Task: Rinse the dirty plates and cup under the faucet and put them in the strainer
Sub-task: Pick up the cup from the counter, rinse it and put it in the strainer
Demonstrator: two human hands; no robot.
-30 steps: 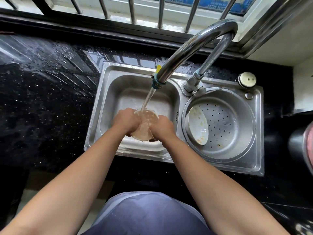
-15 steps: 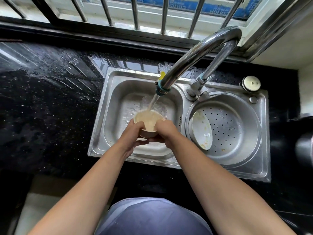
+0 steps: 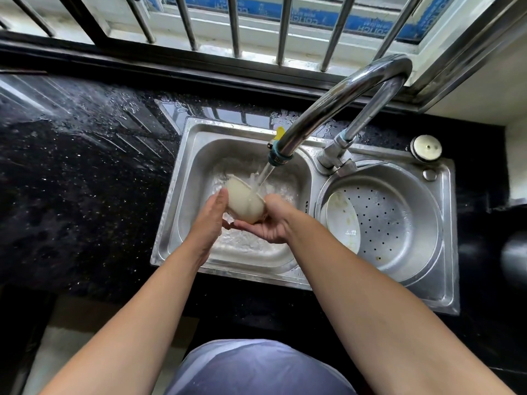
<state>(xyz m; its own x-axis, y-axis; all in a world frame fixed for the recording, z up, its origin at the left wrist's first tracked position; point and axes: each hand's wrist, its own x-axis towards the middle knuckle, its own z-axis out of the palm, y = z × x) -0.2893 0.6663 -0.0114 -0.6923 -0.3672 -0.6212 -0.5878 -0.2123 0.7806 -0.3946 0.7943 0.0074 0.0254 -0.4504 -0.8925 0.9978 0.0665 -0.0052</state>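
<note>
In the left basin, under the faucet [image 3: 336,109]: cup [image 3: 245,202], now tipped outside-up between your cupped left hand [image 3: 209,220] and right hand [image 3: 271,220], interior rinsed; plate [image 3: 342,220] already in the strainer [image 3: 405,223].

Curved chrome faucet [image 3: 339,101] arcs over divider btwn basins, spout end low above left steel sink basin [image 3: 199,166]; blocks straight reach from back-right. Both hands [image 3: 208,220] [image 3: 272,223] and pale cup [image 3: 245,202] fill middle of left basin under water stream; free room only along basin's left wall and near front edge. Round perforated steel strainer basin [image 3: 399,218] at right: white plate [image 3: 343,218] leans on edge against left wall, rest of bowl open, approach clear from above and front. Black speckled worktop [image 3: 85,181] left of sink wet, wide open. Window bars [image 3: 233,24] close off back. Small round cap [image 3: 427,148] at back-right corner of sink rim.
</note>
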